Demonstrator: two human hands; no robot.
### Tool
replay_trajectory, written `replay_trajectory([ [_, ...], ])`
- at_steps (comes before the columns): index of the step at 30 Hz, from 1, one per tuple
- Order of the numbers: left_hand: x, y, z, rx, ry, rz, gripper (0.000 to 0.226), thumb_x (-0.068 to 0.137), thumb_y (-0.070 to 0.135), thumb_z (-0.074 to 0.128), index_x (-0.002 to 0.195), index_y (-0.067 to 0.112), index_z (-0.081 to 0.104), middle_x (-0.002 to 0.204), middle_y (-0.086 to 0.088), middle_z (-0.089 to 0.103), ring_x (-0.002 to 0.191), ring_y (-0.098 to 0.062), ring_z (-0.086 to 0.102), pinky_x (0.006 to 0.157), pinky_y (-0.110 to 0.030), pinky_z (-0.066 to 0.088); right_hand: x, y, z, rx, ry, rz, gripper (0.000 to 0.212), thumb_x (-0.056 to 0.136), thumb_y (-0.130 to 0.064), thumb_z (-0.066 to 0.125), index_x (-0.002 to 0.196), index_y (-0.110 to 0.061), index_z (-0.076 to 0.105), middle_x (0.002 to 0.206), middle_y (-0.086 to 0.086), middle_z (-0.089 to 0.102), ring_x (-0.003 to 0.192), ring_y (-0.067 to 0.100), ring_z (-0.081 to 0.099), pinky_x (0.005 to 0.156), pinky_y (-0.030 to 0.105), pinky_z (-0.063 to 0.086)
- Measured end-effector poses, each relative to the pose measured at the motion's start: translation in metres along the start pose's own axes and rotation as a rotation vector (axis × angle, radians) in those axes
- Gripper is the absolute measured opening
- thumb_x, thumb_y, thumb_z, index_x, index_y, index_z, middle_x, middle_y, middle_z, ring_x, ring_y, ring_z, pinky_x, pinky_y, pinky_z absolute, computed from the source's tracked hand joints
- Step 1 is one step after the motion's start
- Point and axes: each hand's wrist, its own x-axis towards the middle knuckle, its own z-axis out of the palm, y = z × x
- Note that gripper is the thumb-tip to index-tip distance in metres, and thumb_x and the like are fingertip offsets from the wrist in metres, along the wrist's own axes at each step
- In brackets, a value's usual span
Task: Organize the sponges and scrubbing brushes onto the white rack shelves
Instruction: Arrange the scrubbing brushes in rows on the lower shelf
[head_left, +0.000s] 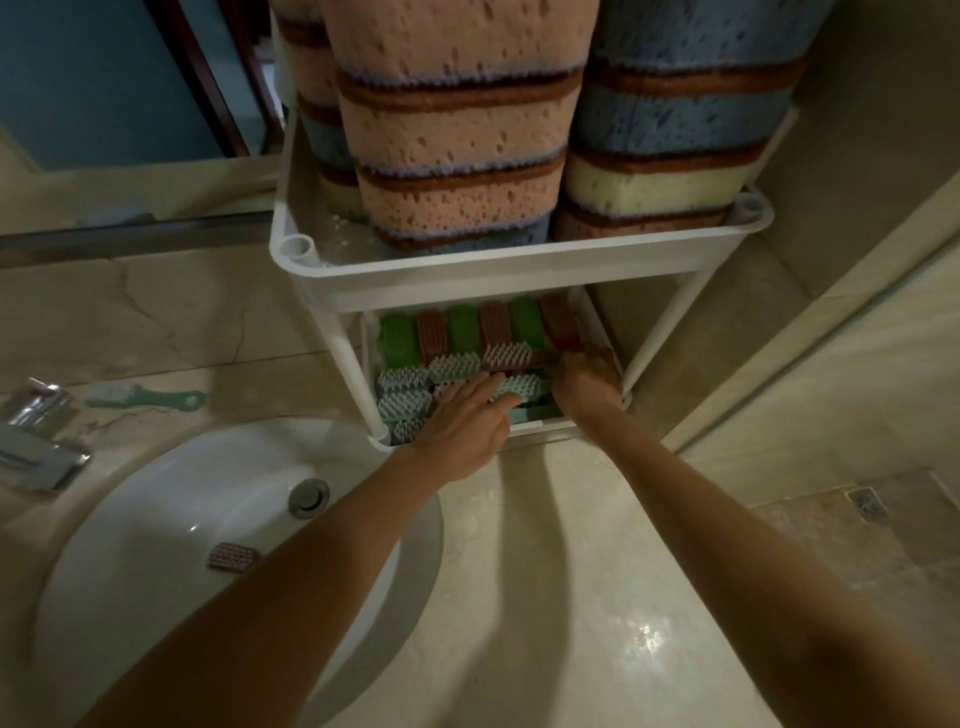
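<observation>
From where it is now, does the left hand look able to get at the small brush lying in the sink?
Probably yes. The left hand is flat on the brushes in the rack's lower shelf, holding nothing that shows. The brush lies alone in the open sink, beside that forearm, with nothing over it.

we reach both bare arms forward, our left hand (465, 423) flat with fingers spread, our right hand (587, 382) curled palm-down beside it.

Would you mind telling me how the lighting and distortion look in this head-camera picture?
Head view: dim and warm overall; a glare patch on the counter; both forearms cast soft shadows there; wide-angle stretch swells the sponges on the upper shelf; the lower shelf is shaded, brushes soft.
</observation>
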Motion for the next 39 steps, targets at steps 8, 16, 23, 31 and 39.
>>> replay_trajectory([
  [8, 0.005, -0.002, -0.003, 0.036, -0.062, -0.046, 0.043, 0.100, 0.030, 0.026, 0.139, 0.018, 0.039, 0.156, -0.007, 0.016, 0.143, -0.022, 0.019, 0.116, -0.038, 0.018, -0.009, 0.002, -0.007, 0.087, -0.001, -0.104, 0.027, 0.086, -0.010, 0.047, 0.108, -0.002, 0.062, 0.118, 0.019, 0.060, 0.106, 0.033, 0.058, 0.088, 0.035, 0.047],
  [16, 0.008, -0.001, -0.004, 0.032, -0.060, -0.070, 0.043, 0.099, 0.030, 0.027, 0.138, 0.018, 0.039, 0.154, -0.006, 0.022, 0.137, -0.024, 0.026, 0.111, -0.040, 0.024, -0.012, 0.009, -0.008, 0.159, -0.059, -0.122, 0.033, 0.082, -0.007, 0.056, 0.115, -0.003, 0.056, 0.134, 0.016, 0.043, 0.112, 0.032, 0.054, 0.094, 0.032, 0.044],
  [23, 0.008, -0.003, 0.000, 0.011, -0.050, -0.075, 0.042, 0.099, 0.030, 0.028, 0.136, 0.015, 0.042, 0.154, -0.006, 0.023, 0.137, -0.023, 0.026, 0.111, -0.039, 0.023, -0.015, 0.008, -0.004, 0.173, -0.021, -0.104, 0.030, 0.085, -0.007, 0.053, 0.115, -0.001, 0.056, 0.135, 0.017, 0.042, 0.118, 0.031, 0.047, 0.099, 0.032, 0.039],
  [31, -0.006, 0.001, -0.010, -0.184, 0.074, -0.112, 0.037, 0.097, 0.020, 0.035, 0.129, 0.007, 0.050, 0.149, -0.010, 0.032, 0.135, -0.025, 0.033, 0.112, -0.035, 0.026, -0.036, -0.002, -0.008, 0.277, 0.121, -0.111, 0.027, 0.084, -0.004, 0.050, 0.108, -0.002, 0.061, 0.118, 0.019, 0.059, 0.104, 0.037, 0.059, 0.087, 0.043, 0.050],
  [39, -0.101, -0.010, -0.021, -0.425, 0.369, -0.330, 0.033, 0.087, 0.008, 0.041, 0.108, -0.002, 0.065, 0.111, -0.019, 0.065, 0.098, -0.031, 0.062, 0.082, -0.026, 0.038, -0.122, -0.074, 0.010, 0.589, 0.283, -0.396, 0.026, 0.075, -0.010, 0.044, 0.084, 0.005, 0.063, 0.089, 0.023, 0.061, 0.074, 0.034, 0.062, 0.065, 0.032, 0.042],
])
